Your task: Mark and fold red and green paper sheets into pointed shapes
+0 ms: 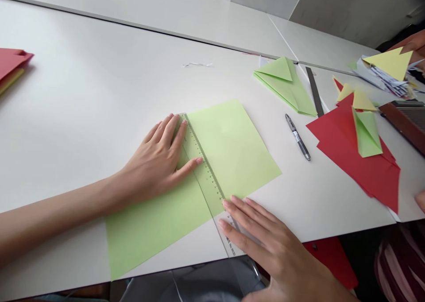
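Note:
A light green paper sheet (232,147) lies on the white table (83,116) in front of me. A clear plastic ruler (204,169) runs diagonally across it, from upper left to the table's near edge. My left hand (159,160) lies flat on the paper beside the ruler's upper part, fingers stretched out and touching its edge. My right hand (265,240) rests open on the ruler's lower end, fingers flat.
A pen (298,137) lies right of the sheet. Folded green paper (285,83), a dark ruler (314,91), red sheets (361,160) with small folded pieces and a paper pile (385,74) sit at the right. Red paper (11,63) lies far left. Another person's hand (415,45) shows top right.

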Demonstrator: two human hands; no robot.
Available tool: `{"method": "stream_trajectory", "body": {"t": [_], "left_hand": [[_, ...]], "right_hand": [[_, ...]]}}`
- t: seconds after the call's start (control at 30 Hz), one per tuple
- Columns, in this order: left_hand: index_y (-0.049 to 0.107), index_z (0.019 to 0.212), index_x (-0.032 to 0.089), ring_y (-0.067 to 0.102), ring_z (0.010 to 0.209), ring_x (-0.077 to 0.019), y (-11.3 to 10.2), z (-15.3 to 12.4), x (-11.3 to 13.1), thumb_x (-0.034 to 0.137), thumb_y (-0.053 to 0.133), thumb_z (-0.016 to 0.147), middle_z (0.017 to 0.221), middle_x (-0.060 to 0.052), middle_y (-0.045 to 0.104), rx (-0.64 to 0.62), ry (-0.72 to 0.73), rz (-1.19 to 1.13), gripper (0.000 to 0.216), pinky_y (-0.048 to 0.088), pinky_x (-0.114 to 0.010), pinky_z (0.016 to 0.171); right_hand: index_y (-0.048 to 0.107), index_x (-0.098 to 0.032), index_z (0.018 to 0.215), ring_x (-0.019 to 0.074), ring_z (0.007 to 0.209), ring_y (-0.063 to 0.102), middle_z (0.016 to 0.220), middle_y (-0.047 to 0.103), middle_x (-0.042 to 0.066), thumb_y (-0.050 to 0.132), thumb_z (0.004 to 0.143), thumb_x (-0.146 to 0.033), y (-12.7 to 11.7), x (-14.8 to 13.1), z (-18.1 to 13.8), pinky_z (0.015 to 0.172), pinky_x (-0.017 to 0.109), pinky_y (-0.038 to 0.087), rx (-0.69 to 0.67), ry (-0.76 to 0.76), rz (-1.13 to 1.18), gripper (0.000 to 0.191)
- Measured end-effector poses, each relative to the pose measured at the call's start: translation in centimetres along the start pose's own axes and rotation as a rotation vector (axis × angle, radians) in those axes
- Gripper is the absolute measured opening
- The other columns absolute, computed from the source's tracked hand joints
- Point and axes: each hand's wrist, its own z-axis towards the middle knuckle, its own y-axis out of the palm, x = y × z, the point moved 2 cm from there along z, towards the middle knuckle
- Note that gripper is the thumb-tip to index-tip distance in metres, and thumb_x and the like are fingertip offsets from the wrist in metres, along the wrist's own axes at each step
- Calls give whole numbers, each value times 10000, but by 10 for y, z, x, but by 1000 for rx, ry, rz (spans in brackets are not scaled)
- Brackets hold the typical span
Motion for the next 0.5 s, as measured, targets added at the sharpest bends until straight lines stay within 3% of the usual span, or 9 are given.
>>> {"method": "stream_trajectory", "body": {"t": [0.1, 0.2, 0.37, 0.5], "left_hand": [[168, 1499, 22, 143, 1464, -350, -1, 0, 0, 663, 188, 940, 1563, -226, 196, 4, 11, 11, 851, 171, -498, 1187], [193, 1495, 0, 127, 1470, -341, -1, -2, -1, 666, 206, 940, 1566, -228, 198, -2, 3, 26, 867, 158, -479, 1197], [183, 1510, 28, 140, 1469, -339, 1, -5, -3, 672, 271, 931, 1573, -208, 202, 19, -40, 8, 871, 180, -481, 1198], [167, 1519, 54, 158, 1467, -327, 1, -9, -4, 664, 311, 926, 1574, -197, 203, 34, -48, 13, 862, 206, -482, 1194]], "right_hand": [[354, -102, 1484, 313, 1447, 242, 1556, 293, 154, 526, 837, -689, 0, 1, 1, 1142, 458, 343, 6, -18, -31, 891], [397, -132, 1463, 288, 1422, 313, 1521, 377, 127, 491, 898, -623, 8, 1, 1, 1126, 426, 372, 64, -36, -94, 754], [486, -129, 1382, 252, 1356, 432, 1443, 496, 102, 395, 1003, -427, 34, 4, 0, 1102, 400, 406, 356, -23, -199, 490], [596, -176, 1272, 238, 1269, 532, 1320, 616, 77, 577, 939, -374, 43, 8, 3, 1067, 343, 452, 354, -46, -254, 387]]}}
